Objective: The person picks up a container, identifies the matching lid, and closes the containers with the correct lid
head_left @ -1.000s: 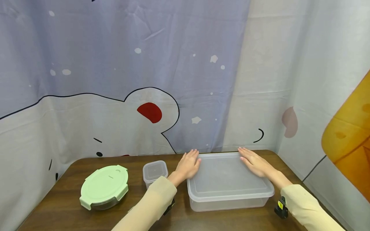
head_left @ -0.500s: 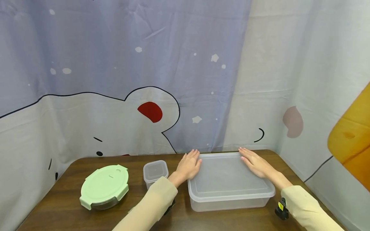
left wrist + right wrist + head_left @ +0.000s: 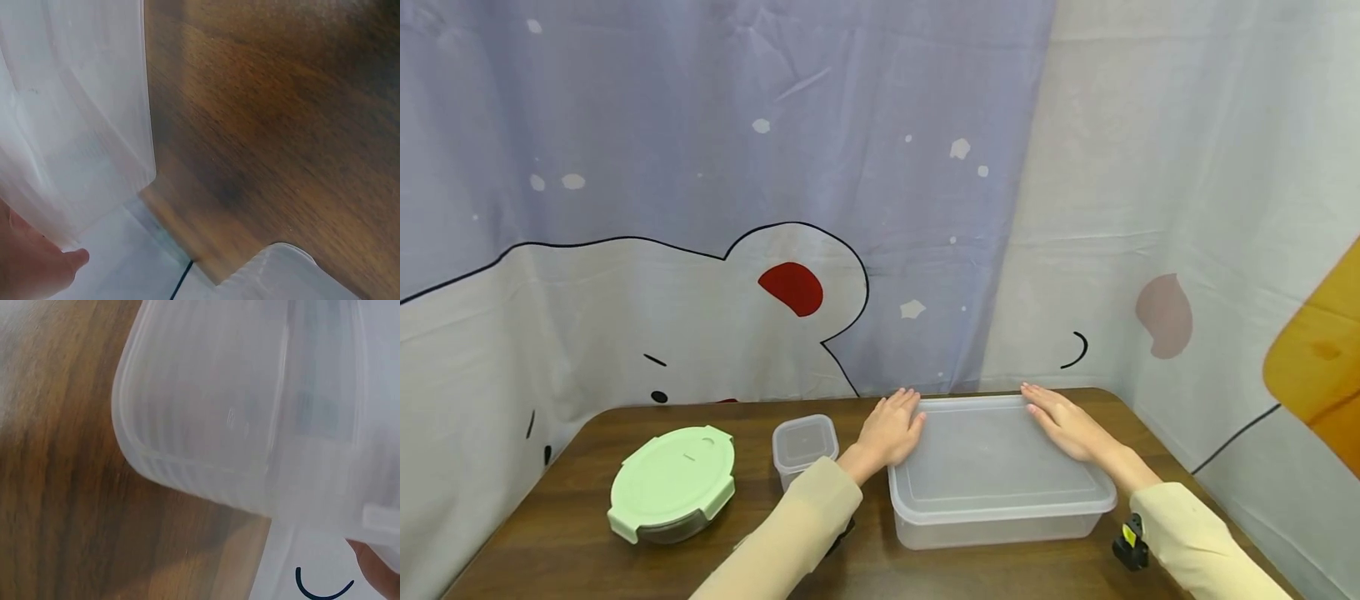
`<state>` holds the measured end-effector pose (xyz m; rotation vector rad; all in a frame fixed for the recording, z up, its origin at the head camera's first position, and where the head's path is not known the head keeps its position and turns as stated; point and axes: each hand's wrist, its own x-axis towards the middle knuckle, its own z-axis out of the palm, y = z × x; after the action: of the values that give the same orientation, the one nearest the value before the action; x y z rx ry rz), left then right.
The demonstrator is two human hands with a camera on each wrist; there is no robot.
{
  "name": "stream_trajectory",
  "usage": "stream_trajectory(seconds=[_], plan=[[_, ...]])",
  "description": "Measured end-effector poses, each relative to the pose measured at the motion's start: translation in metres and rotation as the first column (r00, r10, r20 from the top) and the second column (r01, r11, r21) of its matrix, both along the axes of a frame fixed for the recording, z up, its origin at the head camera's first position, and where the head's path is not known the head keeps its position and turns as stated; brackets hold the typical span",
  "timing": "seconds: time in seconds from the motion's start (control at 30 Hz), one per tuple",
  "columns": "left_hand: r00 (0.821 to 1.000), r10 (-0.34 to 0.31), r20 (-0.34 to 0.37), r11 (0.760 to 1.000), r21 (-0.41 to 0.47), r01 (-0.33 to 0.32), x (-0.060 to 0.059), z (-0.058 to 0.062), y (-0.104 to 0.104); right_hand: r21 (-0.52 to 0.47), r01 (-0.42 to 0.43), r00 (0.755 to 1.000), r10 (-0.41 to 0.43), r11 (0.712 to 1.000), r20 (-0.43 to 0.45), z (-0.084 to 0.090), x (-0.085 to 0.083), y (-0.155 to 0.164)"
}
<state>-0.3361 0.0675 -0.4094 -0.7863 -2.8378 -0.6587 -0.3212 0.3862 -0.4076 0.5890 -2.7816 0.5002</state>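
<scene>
A large rectangular clear plastic food container [image 3: 1000,532] with a frosted lid [image 3: 985,462] stands on the table, lid on. My left hand [image 3: 889,432] lies along the lid's left edge, fingers straight and pointing away from me. On the opposite edge rests my right hand [image 3: 1066,427], its fingers also straight. The left wrist view has the container's side wall [image 3: 94,94] at upper left, with part of the left hand [image 3: 34,265] below it. In the right wrist view, the container's rounded corner [image 3: 194,406] fills the middle; a bit of the right hand [image 3: 378,572] shows at lower right.
Left of the large container stands a small square clear container [image 3: 805,442], partly hidden by the left sleeve. Farther left is a round glass container with a green clip lid [image 3: 673,479]. A printed curtain [image 3: 925,208] hangs behind the wooden table [image 3: 872,575].
The orange print on the right-hand curtain has shifted to the right. Both hands and all the containers keep their places.
</scene>
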Motion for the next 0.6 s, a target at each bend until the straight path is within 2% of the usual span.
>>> stream_trajectory(seconds=[0.3,0.6], plan=[[1.0,0.003,-0.003,1.0,-0.009,-0.003,-0.0004,0.0007,0.0005,0.038,-0.011,1.0,0.01,0.999,0.018,0.0015,0.0001,0.0015],[1.0,-0.001,0.002,0.999,-0.04,0.001,0.0006,0.0024,0.0012,0.072,-0.019,1.0,0.02,0.997,-0.015,0.0057,-0.0002,0.0012]])
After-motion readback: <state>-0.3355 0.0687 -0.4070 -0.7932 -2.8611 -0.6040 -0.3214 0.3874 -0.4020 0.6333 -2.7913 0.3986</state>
